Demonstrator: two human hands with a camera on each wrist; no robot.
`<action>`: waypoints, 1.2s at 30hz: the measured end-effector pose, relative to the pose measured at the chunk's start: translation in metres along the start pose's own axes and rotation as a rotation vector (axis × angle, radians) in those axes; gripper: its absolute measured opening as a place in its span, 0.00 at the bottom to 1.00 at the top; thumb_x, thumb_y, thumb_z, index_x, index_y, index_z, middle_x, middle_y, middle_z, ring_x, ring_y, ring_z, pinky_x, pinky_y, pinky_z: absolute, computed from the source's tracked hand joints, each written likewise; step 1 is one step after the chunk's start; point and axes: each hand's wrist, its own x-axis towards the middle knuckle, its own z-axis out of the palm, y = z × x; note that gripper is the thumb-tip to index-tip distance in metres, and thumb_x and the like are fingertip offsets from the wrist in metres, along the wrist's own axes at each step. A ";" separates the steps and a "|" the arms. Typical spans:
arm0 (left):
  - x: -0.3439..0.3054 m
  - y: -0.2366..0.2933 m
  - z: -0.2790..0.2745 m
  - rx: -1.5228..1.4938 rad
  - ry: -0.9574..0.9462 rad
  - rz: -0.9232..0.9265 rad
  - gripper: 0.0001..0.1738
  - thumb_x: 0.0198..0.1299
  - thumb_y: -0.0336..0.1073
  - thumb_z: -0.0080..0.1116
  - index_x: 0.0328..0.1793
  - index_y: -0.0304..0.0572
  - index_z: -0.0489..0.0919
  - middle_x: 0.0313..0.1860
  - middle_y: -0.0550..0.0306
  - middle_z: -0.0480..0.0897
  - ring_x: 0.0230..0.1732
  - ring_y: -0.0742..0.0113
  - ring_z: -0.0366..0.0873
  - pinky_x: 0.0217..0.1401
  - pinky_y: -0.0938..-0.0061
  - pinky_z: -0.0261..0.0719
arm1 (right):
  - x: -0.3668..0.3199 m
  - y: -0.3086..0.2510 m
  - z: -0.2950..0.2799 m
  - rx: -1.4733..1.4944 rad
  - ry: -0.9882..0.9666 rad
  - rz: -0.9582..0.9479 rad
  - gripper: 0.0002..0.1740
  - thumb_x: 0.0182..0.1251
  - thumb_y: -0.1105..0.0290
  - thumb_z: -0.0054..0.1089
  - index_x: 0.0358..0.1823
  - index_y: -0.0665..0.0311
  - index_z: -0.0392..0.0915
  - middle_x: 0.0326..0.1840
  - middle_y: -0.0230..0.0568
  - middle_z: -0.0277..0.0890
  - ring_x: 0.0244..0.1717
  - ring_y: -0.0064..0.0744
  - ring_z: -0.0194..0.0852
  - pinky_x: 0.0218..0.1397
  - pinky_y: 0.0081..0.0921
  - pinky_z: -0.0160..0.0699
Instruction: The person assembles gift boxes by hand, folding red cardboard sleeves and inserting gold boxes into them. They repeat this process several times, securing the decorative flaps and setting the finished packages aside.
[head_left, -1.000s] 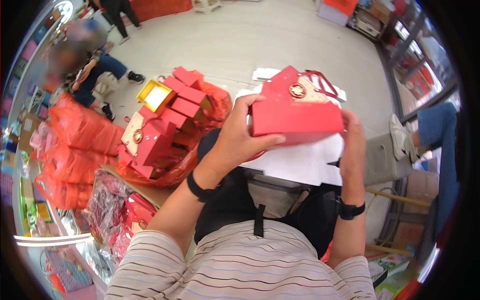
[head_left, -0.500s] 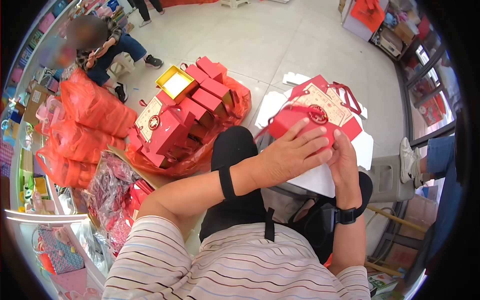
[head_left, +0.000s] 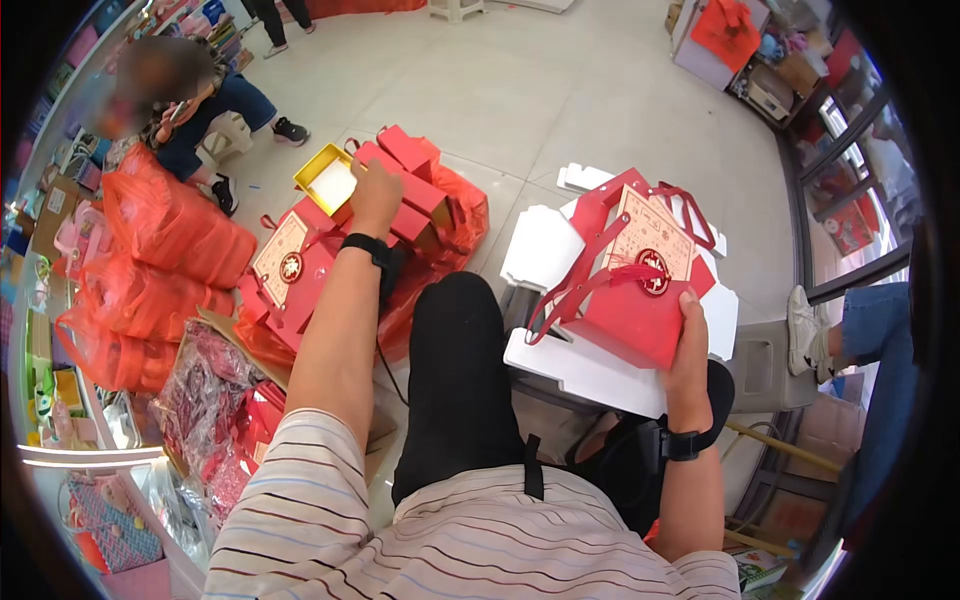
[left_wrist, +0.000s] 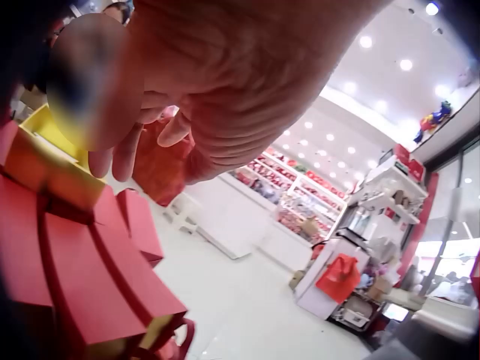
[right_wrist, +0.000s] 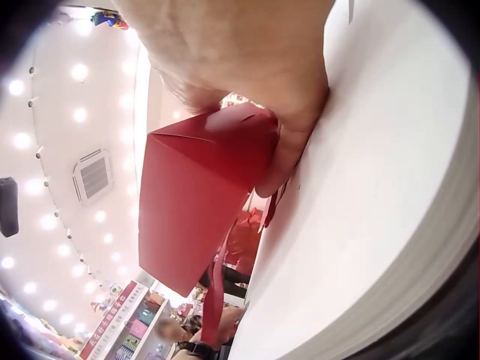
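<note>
A red gift box with a cream panel, round emblem, tassel and ribbon straps lies on a white sheet stack in front of me. My right hand grips its near right corner, thumb on top. From the right wrist view, the fingers curl round the end of the red box. My left hand reaches out over a pile of red boxes at the left. Its fingers hang right at the edge of an open yellow-lined box, also visible in the left wrist view.
Tied red plastic bags are stacked at the far left, beside a carton of clear-wrapped red items. A person sits on a stool beyond them. To the right stand a grey stool and another person's legs.
Both hands held the red gift box earlier and turned it, panel up, over the white stack. My left hand has since left it and swung left to the pile; the right hand stayed.
</note>
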 end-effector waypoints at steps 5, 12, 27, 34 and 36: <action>0.021 -0.042 0.033 0.073 -0.150 -0.193 0.28 0.65 0.43 0.58 0.67 0.34 0.79 0.77 0.26 0.64 0.60 0.27 0.82 0.64 0.45 0.82 | 0.001 0.001 0.001 -0.003 0.010 -0.009 0.28 0.81 0.54 0.51 0.71 0.66 0.70 0.64 0.40 0.78 0.64 0.29 0.78 0.69 0.29 0.77; 0.050 -0.096 0.079 0.259 -0.206 0.000 0.21 0.71 0.39 0.50 0.60 0.32 0.82 0.67 0.30 0.74 0.56 0.28 0.84 0.62 0.46 0.83 | 0.001 0.002 -0.006 0.043 -0.042 0.001 0.31 0.83 0.56 0.48 0.76 0.71 0.63 0.68 0.45 0.75 0.66 0.29 0.77 0.70 0.28 0.77; -0.183 0.151 -0.119 -0.237 -0.100 0.932 0.13 0.65 0.27 0.65 0.55 0.37 0.82 0.59 0.44 0.81 0.57 0.41 0.81 0.60 0.55 0.82 | -0.013 -0.009 -0.012 0.088 -0.010 -0.086 0.26 0.84 0.58 0.45 0.72 0.69 0.69 0.66 0.43 0.77 0.65 0.28 0.78 0.69 0.28 0.77; -0.250 0.161 -0.148 -0.249 -0.461 0.933 0.08 0.67 0.37 0.66 0.45 0.42 0.82 0.61 0.49 0.81 0.48 0.49 0.85 0.50 0.58 0.84 | -0.029 -0.045 -0.067 0.118 0.123 -0.172 0.26 0.83 0.59 0.48 0.70 0.71 0.71 0.65 0.46 0.80 0.63 0.32 0.81 0.67 0.29 0.80; -0.256 0.168 -0.155 -0.381 -0.488 0.880 0.08 0.69 0.37 0.66 0.45 0.43 0.81 0.62 0.49 0.82 0.40 0.52 0.87 0.43 0.60 0.85 | -0.031 -0.044 -0.084 0.156 0.165 -0.159 0.26 0.84 0.58 0.48 0.69 0.72 0.72 0.64 0.46 0.80 0.63 0.32 0.81 0.67 0.29 0.80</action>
